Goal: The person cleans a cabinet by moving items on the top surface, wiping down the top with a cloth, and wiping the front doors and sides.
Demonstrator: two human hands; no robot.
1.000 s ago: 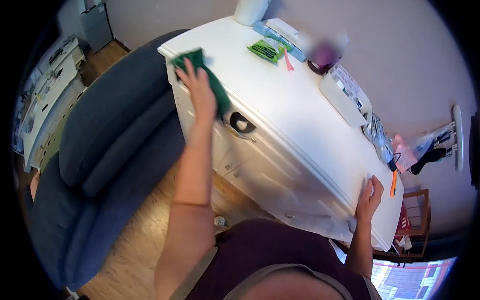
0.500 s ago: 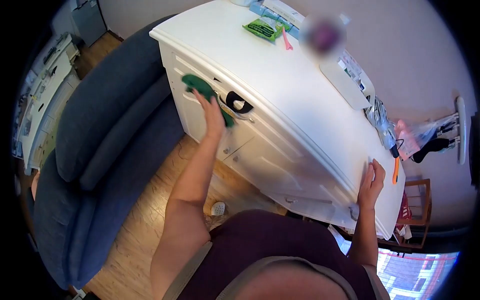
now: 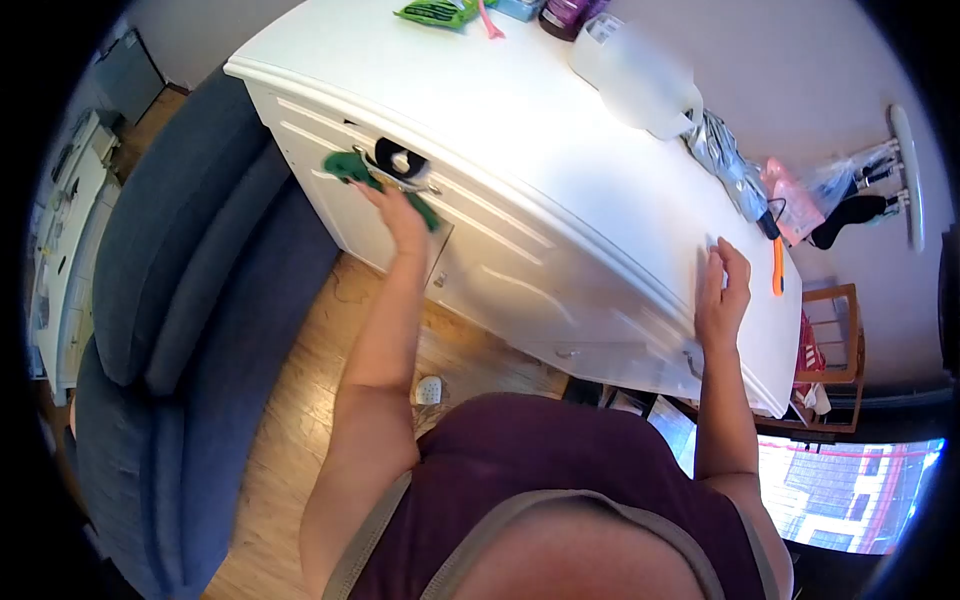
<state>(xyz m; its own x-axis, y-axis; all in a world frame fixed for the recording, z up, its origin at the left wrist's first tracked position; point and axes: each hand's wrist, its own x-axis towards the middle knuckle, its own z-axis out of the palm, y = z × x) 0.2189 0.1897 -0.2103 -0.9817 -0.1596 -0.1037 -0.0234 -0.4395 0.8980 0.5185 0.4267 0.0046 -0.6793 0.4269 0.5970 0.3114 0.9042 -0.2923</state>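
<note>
My left hand (image 3: 400, 218) presses a green cloth (image 3: 350, 168) against the front of the white cabinet (image 3: 480, 130), just below a drawer handle with a black and white item (image 3: 400, 160) by it. Part of the cloth hangs out beyond the fingers. Near the right end of the cabinet top, my right hand (image 3: 724, 285) rests with nothing in it, its fingers apart and slightly bent. An orange-handled tool (image 3: 778, 266) lies just beyond that hand.
A white container (image 3: 635, 80), a silvery bag (image 3: 725, 165) and a green packet (image 3: 440, 12) stand or lie along the cabinet's back. A dark blue sofa (image 3: 190, 250) is at the left, and a wooden frame (image 3: 845, 375) at the right.
My left hand has gone from the cabinet top's edge down to its front with the green cloth. The view has shifted, so the cabinet sits higher. My right hand stays on the top.
</note>
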